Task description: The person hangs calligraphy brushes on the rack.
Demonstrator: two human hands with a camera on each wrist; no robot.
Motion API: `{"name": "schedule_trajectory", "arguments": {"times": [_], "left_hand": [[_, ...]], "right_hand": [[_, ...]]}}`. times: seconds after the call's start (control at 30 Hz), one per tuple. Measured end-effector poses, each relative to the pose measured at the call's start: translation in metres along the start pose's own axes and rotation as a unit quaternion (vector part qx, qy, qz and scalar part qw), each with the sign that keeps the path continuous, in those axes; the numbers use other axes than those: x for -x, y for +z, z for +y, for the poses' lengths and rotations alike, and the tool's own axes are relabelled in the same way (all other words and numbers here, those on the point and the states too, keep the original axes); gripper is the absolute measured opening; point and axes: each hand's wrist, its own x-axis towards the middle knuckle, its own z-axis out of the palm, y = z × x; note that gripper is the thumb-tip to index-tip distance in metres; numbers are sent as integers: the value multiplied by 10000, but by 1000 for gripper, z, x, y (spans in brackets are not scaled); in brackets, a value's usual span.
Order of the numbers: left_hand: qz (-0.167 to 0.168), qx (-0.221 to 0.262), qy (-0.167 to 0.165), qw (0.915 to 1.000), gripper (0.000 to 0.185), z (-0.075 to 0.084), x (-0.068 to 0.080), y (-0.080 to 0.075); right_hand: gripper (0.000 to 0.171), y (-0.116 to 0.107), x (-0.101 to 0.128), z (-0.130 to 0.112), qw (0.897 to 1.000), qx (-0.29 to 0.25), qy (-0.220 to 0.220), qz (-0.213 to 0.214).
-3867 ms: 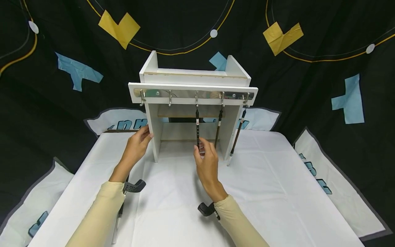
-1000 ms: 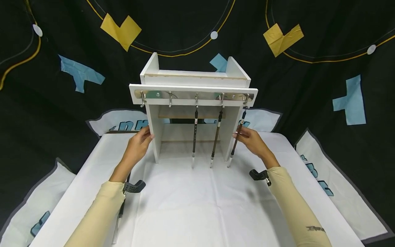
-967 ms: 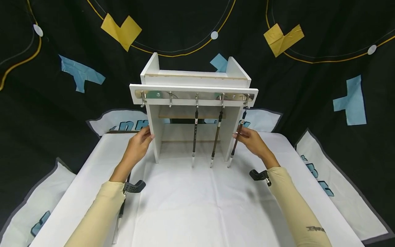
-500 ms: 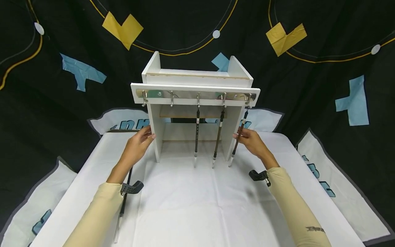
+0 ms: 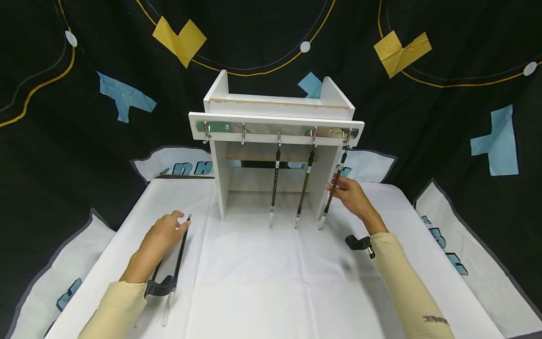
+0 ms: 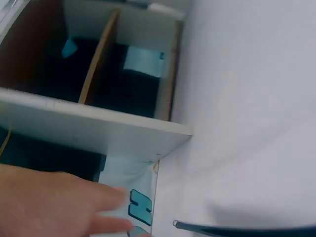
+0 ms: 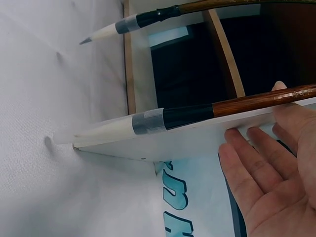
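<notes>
shelf [image 5: 279, 108] on tablecloth [image 5: 254, 292], black backdrop [image 5: 237, 28]

White covered the rack [image 5: 256, 179], tan lined the shelf edges [image 7: 225, 54]! The rightmost brush [image 7: 185, 118] flashed red-brown and black, the middle brush [image 5: 305, 186] ran brown, and there, yellow tape [image 5: 185, 44] and blue tape [image 5: 502, 140] lit a black curtain [image 5: 254, 28]!

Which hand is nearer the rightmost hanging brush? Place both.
Right. The right hand is just behind the rightmost hanging brush; the left hand is farther off, beside a black brush on the table.
</notes>
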Motion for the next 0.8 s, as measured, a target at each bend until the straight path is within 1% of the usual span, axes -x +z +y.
{"name": "schedule_trajectory", "arguments": {"times": [0.07,0.13,0.27,0.4,0.57,0.67,0.8], "left_hand": [[-179,-335,-135,9992,52,-2,10,5],[-327,-591,-197,9975,56,-2,17,11],[-427,-833,-263,9953,59,-1,20,20],[-410,-839,-311,9951,48,-3,20,27],[-310,-786,-397,9956,35,-6,22,32],[-187,-814,-341,9959,31,-4,23,35],[15,-851,-168,9962,26,0,24,40]], "right_hand": [[57,0,1,0,10000,-61,18,15],[58,0,1,1,9999,-123,21,31],[59,0,1,3,9998,-176,17,58],[56,4,0,4,9998,-188,1,85],[55,6,0,3,9998,-208,-17,77],[56,5,1,2,9998,-177,22,77],[56,2,3,-3,9997,-171,130,69]]}}
